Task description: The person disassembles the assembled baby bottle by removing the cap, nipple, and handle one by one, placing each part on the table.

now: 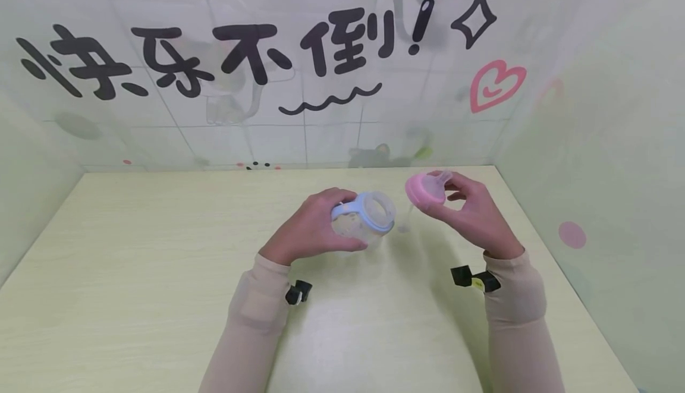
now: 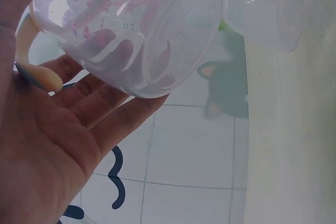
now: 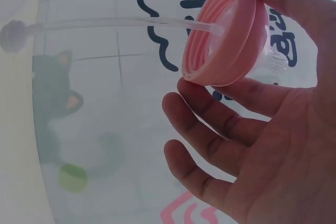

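From the head, a camera looked forward and down across the table to the lettered wall, taking in the left hand and right hand. Wrist cameras, tipped sideways, faced the same wall, the left close on the bottle, the right close on the cap. Both wrist views caught the wall's cat and table.

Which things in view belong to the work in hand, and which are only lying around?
Belong to the work:
clear bottle with blue handle, in the left hand
pink cap with teat and straw, in the right hand

Only around:
clear cup-shaped piece, apparently unheld (possibly a cover)
black wall lettering
pink heart
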The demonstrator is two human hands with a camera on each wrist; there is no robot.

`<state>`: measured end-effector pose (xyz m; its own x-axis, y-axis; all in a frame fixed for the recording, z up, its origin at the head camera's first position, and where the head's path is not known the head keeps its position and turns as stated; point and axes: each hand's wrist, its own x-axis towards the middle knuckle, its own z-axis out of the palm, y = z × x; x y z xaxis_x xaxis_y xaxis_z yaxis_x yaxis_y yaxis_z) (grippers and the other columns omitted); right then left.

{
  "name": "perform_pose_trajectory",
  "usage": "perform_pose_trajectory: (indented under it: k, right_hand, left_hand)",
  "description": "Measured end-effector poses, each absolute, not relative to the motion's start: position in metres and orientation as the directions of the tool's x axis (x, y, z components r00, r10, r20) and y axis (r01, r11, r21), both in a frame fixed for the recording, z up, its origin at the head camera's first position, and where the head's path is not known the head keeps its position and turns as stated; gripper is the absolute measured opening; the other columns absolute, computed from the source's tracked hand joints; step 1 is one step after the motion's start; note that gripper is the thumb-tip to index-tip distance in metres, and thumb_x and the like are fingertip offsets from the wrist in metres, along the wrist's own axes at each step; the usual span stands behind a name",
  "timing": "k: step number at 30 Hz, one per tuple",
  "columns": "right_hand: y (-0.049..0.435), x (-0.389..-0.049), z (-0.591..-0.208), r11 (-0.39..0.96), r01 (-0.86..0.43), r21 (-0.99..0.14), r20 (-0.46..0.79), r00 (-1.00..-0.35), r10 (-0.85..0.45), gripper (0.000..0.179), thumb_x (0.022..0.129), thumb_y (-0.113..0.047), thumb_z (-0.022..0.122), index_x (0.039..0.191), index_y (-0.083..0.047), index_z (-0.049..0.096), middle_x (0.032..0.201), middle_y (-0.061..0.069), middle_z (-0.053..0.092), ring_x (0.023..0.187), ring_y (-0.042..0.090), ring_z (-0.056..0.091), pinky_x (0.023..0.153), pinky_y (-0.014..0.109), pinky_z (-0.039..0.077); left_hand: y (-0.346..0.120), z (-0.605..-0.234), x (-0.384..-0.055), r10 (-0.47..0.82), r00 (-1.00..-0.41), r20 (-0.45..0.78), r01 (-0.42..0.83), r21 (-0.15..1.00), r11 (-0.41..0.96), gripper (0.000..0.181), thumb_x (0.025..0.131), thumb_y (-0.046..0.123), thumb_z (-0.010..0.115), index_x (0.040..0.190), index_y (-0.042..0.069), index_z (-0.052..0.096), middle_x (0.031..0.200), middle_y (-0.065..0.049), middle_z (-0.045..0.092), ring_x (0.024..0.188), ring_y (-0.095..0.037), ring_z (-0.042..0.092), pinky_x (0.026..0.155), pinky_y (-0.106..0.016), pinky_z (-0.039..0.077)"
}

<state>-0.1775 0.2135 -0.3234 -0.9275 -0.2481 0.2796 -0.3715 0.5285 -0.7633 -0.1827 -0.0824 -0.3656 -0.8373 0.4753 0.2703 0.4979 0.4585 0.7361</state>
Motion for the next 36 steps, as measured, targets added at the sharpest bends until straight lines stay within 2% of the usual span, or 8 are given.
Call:
perform_pose_trajectory:
  k: [14, 22, 29, 36]
  right_hand:
    - [0.211, -0.190, -0.341, 0.560, -0.337, -0.757, 0.198, -0.935, -0.296, 0.039, 0.087, -0.029, 0.076, 0.121, -0.015, 0.066, 0.112, -0.002, 0.067, 0.103, 0.015, 0.057, 0.090, 0.043, 0.043]
    - [0.208, -0.197, -0.350, 0.588, -0.331, -0.738, 0.174, -0.935, -0.307, 0.039, 0.085, -0.033, 0.078, 0.118, -0.014, 0.067, 0.112, -0.001, 0.067, 0.101, 0.018, 0.059, 0.089, 0.047, 0.046]
    - [0.208, -0.203, -0.359, 0.592, -0.317, -0.741, 0.168, -0.941, -0.293, 0.036, 0.085, -0.033, 0.077, 0.113, -0.013, 0.067, 0.109, 0.001, 0.068, 0.096, 0.019, 0.059, 0.087, 0.045, 0.047]
    - [0.208, -0.208, -0.366, 0.598, -0.294, -0.746, 0.156, -0.950, -0.272, 0.037, 0.085, -0.034, 0.078, 0.112, -0.012, 0.066, 0.107, 0.004, 0.067, 0.094, 0.021, 0.059, 0.080, 0.039, 0.047]
  left_hand:
    - [-0.085, -0.366, -0.184, 0.469, -0.838, 0.277, 0.502, 0.727, 0.468, 0.070, 0.066, 0.037, 0.090, 0.123, 0.008, 0.063, 0.112, 0.003, 0.063, 0.100, -0.027, 0.061, 0.081, -0.035, 0.051]
    - [-0.085, -0.364, -0.183, 0.467, -0.841, 0.272, 0.495, 0.737, 0.461, 0.069, 0.066, 0.036, 0.090, 0.123, 0.008, 0.063, 0.112, 0.002, 0.063, 0.099, -0.028, 0.061, 0.080, -0.035, 0.051]
    - [-0.085, -0.365, -0.183, 0.470, -0.841, 0.269, 0.495, 0.732, 0.468, 0.070, 0.066, 0.037, 0.090, 0.124, 0.008, 0.063, 0.112, 0.003, 0.063, 0.099, -0.025, 0.061, 0.081, -0.035, 0.051]
    - [-0.085, -0.367, -0.183, 0.468, -0.842, 0.268, 0.494, 0.731, 0.470, 0.069, 0.067, 0.037, 0.090, 0.124, 0.008, 0.063, 0.113, 0.003, 0.063, 0.099, -0.025, 0.060, 0.081, -0.035, 0.051]
